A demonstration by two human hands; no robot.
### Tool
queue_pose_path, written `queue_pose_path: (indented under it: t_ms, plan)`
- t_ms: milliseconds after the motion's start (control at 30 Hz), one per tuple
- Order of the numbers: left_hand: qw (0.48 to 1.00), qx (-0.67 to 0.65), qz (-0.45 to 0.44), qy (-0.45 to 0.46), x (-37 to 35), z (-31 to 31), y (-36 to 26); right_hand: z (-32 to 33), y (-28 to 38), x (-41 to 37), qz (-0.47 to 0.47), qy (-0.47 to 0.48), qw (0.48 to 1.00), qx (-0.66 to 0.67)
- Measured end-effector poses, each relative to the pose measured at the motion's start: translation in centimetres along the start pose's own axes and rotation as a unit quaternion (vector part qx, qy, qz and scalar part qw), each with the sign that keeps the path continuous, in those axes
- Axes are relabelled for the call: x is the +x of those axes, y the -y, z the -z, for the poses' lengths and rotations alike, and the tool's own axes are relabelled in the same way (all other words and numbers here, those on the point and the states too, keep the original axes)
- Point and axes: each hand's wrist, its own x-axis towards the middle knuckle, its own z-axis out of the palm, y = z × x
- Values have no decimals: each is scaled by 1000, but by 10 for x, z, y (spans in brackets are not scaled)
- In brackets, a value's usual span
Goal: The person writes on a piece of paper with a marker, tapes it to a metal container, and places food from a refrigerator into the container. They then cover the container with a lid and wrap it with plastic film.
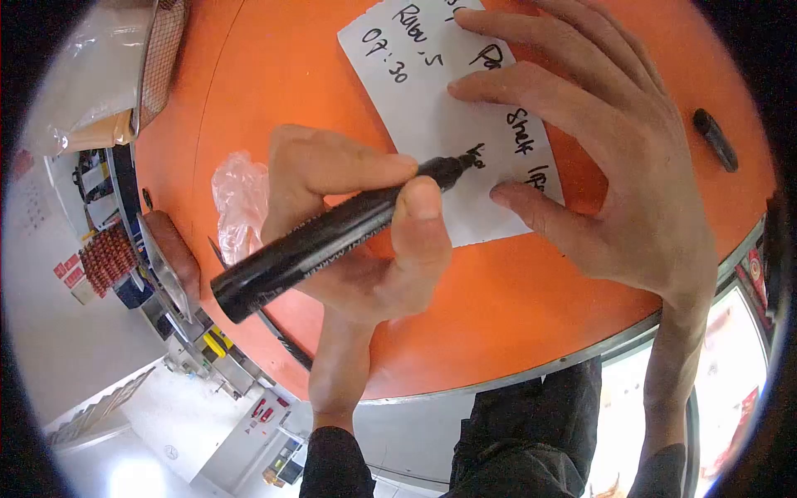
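Black marker [315, 245], diagonal, tip upper-right on paper [432, 124]

orange table [498, 315] | on it: white paper [432, 108]; black cap [716, 139]; crumpled plastic [237, 195]

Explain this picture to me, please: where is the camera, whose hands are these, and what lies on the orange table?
No machine here: a person wears one camera on the head, looking down at their own hands. The left hand grips a black marker, its tip on a white paper with handwriting. The right hand lies flat, fingers spread, pressing the paper down. The paper rests on the orange table. Also on the table: a small black thing, probably the marker's cap, and some crumpled clear plastic.
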Motion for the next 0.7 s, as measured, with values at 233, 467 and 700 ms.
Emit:
queue_pose_path:
  t_ms: [233, 467, 700]
  plan:
    - [999, -6, -35, 21, 1, -1, 2, 1, 0, 0, -1, 2, 1000, 8]
    - [998, -16, -49, 36, 3, 0, 3, 2, 0, 0, 0, 6, 1000, 11]
    - [998, -1, -66, 24, 3, -2, 4, 2, 0, 0, 1, 8, 1000, 15]
